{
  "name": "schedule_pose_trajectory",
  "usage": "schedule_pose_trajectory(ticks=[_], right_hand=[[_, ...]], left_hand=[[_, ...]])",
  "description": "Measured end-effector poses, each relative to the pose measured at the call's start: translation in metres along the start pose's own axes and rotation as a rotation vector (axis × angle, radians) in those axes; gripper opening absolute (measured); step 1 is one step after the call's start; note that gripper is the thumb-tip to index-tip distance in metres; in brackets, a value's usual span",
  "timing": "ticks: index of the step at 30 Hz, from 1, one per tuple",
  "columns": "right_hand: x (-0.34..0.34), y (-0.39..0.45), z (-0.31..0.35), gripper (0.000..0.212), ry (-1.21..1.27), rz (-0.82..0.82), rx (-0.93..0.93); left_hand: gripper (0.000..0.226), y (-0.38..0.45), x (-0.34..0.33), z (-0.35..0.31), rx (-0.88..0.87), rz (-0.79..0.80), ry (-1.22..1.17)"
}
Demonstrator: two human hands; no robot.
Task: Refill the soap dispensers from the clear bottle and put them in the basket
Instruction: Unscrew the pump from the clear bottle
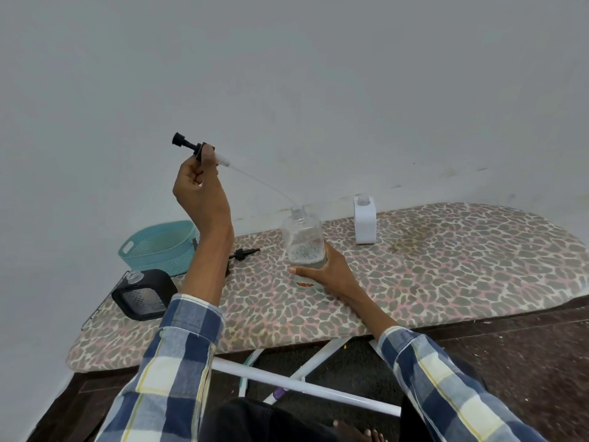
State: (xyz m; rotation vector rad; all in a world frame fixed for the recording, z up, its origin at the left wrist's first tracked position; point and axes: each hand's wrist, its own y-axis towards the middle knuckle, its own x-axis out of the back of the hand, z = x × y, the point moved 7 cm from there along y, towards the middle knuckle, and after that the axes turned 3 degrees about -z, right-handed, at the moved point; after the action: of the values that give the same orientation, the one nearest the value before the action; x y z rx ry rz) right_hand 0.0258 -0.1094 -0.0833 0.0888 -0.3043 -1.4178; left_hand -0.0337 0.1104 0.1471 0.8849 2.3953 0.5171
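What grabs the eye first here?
The left hand, raised high, pinches a black pump head whose thin tube trails down to the neck of the clear bottle. The right hand grips that bottle upright on the leopard-print ironing board.

The bottle point(302, 247) is stood near the middle of the ironing board point(446, 275). Behind and to its right a dispenser point(365, 223) is placed by the wall. A loose pump point(243, 252) is laid to its left, with the basket point(161, 247) farther left and another dispenser point(143, 295) before the basket.
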Motion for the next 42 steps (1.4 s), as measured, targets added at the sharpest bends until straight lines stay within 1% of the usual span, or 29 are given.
schedule_pose_trajectory(ticks=[6, 11, 15, 17, 19, 22, 26, 29, 33, 35, 37, 39, 42], right_hand=[[0.0, 0.0, 0.0, 0.08, -0.002, -0.002, -0.001], [0.0, 0.001, -0.002, 0.08, 0.009, -0.004, -0.004], [0.0, 0.0, -0.001, 0.077, 0.016, 0.003, -0.004], [0.0, 0.0, 0.0, 0.077, 0.02, 0.003, -0.004], [0.0, -0.001, 0.0, 0.077, 0.019, 0.002, -0.005], [0.0, 0.0, 0.0, 0.077, 0.018, -0.001, -0.006], [0.0, -0.001, 0.001, 0.079, 0.011, -0.001, -0.007], [-0.001, -0.001, 0.0, 0.079, 0.023, 0.002, -0.018], [-0.001, -0.001, -0.001, 0.083, 0.027, 0.004, -0.022], [-0.001, -0.001, -0.001, 0.084, 0.018, 0.005, -0.017], [-0.001, 0.0, -0.001, 0.084, 0.018, 0.003, -0.019], [-0.001, -0.001, 0.0, 0.083, 0.02, 0.002, -0.02], [-0.001, -0.001, 0.0, 0.083, 0.024, 0.008, -0.019]], left_hand=[[0.046, 0.007, 0.002, -0.009, -0.032, 0.0, 0.049], [0.041, 0.007, 0.007, -0.006, -0.023, -0.011, 0.044], [0.039, 0.004, 0.006, -0.003, -0.024, 0.043, 0.056], [0.041, 0.002, 0.004, -0.002, -0.053, 0.079, 0.101], [0.043, 0.001, 0.007, -0.001, -0.067, 0.053, 0.131], [0.041, 0.002, 0.013, 0.001, -0.021, -0.015, 0.082], [0.04, 0.003, 0.017, 0.009, 0.012, -0.038, 0.085], [0.038, 0.006, 0.021, 0.014, 0.068, -0.066, 0.055], [0.039, 0.009, 0.02, 0.024, 0.113, -0.016, 0.094], [0.038, 0.008, 0.022, 0.031, 0.157, -0.024, 0.103], [0.032, 0.007, 0.027, 0.04, 0.248, -0.063, 0.053], [0.028, 0.006, 0.034, 0.052, 0.379, -0.109, -0.025], [0.028, 0.001, 0.045, 0.071, 0.532, -0.147, -0.095]])
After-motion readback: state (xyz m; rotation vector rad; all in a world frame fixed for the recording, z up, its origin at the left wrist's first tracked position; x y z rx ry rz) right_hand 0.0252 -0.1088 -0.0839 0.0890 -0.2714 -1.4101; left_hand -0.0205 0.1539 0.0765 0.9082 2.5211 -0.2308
